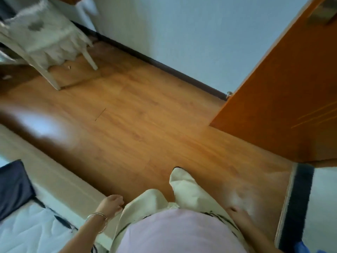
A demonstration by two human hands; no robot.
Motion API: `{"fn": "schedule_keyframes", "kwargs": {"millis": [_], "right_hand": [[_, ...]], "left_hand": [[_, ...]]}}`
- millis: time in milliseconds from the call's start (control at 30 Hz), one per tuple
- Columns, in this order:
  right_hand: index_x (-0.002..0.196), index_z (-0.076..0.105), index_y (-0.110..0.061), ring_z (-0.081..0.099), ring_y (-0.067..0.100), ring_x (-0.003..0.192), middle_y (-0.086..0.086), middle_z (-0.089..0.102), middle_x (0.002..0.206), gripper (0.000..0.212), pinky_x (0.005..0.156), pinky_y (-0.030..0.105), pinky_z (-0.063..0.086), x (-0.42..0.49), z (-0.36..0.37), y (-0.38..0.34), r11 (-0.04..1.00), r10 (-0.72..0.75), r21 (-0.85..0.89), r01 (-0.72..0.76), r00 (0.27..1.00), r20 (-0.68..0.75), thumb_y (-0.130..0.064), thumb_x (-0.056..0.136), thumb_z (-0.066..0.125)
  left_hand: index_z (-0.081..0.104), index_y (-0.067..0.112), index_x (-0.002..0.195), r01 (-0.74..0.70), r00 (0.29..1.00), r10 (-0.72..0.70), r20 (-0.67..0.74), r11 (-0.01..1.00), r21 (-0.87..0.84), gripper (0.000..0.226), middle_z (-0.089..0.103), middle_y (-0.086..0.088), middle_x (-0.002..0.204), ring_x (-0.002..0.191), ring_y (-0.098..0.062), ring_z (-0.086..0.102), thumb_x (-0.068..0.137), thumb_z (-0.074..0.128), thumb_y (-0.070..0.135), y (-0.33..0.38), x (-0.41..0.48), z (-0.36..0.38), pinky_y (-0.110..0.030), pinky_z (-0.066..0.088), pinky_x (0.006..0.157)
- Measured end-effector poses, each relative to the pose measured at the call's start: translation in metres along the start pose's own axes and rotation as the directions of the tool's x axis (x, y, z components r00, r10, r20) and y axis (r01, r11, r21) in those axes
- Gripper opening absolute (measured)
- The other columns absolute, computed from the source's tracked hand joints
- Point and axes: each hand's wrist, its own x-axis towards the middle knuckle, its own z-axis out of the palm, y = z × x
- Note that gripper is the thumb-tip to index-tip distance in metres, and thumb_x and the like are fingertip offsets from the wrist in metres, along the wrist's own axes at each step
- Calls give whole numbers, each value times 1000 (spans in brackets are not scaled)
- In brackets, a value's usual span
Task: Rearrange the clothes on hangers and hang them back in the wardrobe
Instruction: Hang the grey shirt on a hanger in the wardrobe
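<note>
I am looking down at a wooden floor, with no hanger or wardrobe rail in sight. My left hand (111, 203) hangs beside my hip with its fingers loosely curled and holds nothing. Over the floor at the lower right, my right hand (240, 204) is blurred by motion; its fingers look relaxed and nothing shows in it. A white frilly garment (42, 36) is draped over a pale chair (52, 77) at the top left, far from both hands. My legs in cream trousers (184, 187) stand between my hands.
An orange wooden door (284, 99) stands open at the right, by a pale blue wall (182, 33) with a dark skirting. A bed with a white quilt (27, 225) and a dark blue cloth (12, 189) lies at the lower left. A dark-edged mat (299, 207) lies at the lower right.
</note>
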Motion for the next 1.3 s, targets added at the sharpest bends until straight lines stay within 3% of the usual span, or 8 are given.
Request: {"fn": "schedule_keyframes", "kwargs": {"millis": [100, 200, 333, 433, 600, 833, 1033, 1300], "right_hand": [[80, 64, 5, 46, 19, 68, 26, 58, 79, 33, 60, 26, 31, 38, -34, -41, 999, -11, -41, 11, 1000, -1, -18, 94, 45], [67, 64, -12, 48, 19, 61, 7, 57, 67, 30, 59, 27, 35, 80, -51, -72, 967, -18, -254, 36, 997, 74, -18, 92, 48], [76, 58, 0, 45, 18, 58, 8, 52, 65, 22, 50, 22, 41, 105, -50, -160, 914, -26, -396, 89, 987, 161, -6, 93, 46], [94, 55, -1, 46, 15, 59, 7, 54, 73, 16, 45, 18, 38, 117, -31, -242, 871, -92, -450, 196, 966, 242, -10, 96, 42], [100, 57, -10, 57, 17, 77, 9, 62, 95, 17, 58, 19, 40, 123, 22, -393, 789, -284, -464, 403, 909, 306, -19, 96, 42], [101, 58, -9, 59, 18, 77, 4, 62, 85, 17, 60, 25, 40, 113, 101, -546, 734, -362, -474, 487, 870, 334, -17, 96, 43], [99, 61, -4, 55, 22, 83, 6, 60, 85, 19, 60, 23, 39, 113, 149, -636, 682, -311, -570, 459, 887, 341, -16, 95, 47], [80, 66, -14, 57, 22, 93, 9, 63, 98, 14, 64, 25, 41, 151, 218, -792, 543, -223, -720, 432, 901, 373, -16, 89, 56]], "left_hand": [[57, 19, 88, -66, 997, 57, -57, 984, -164, 13, 61, -7, 94, 87, -23, 56, 93, 45, 19, 38, -9, 8, -26, 37, 64], [56, 17, 107, -55, 989, 7, -151, 947, -315, 17, 63, -4, 99, 91, -20, 59, 94, 47, 20, 48, -17, 4, -26, 40, 69], [57, 14, 104, 92, 962, -195, -190, 889, -449, 15, 62, -7, 97, 90, -22, 59, 94, 47, 17, 26, -19, -1, -24, 42, 63], [58, -1, 100, 258, 916, -384, -117, 786, -562, 17, 57, -8, 76, 64, -19, 50, 93, 47, 10, -2, -13, 0, -19, 37, 46], [67, 5, 93, 429, 855, -517, 35, 668, -608, 17, 65, -13, 107, 93, -24, 58, 90, 54, 15, -11, 19, -18, -25, 44, 79], [59, 5, 83, 197, 904, -427, -28, 475, -858, 16, 55, -11, 90, 68, -18, 49, 93, 47, 9, 38, 90, -161, -27, 37, 62], [56, 11, 106, 16, 888, -436, -142, 339, -941, 17, 62, -9, 102, 95, -24, 58, 95, 47, 21, 65, 147, -291, -34, 43, 85], [57, 4, 105, 156, 843, -536, 38, 178, -972, 19, 61, -8, 83, 76, -24, 56, 92, 50, 15, 72, 220, -369, -34, 43, 71]]}}
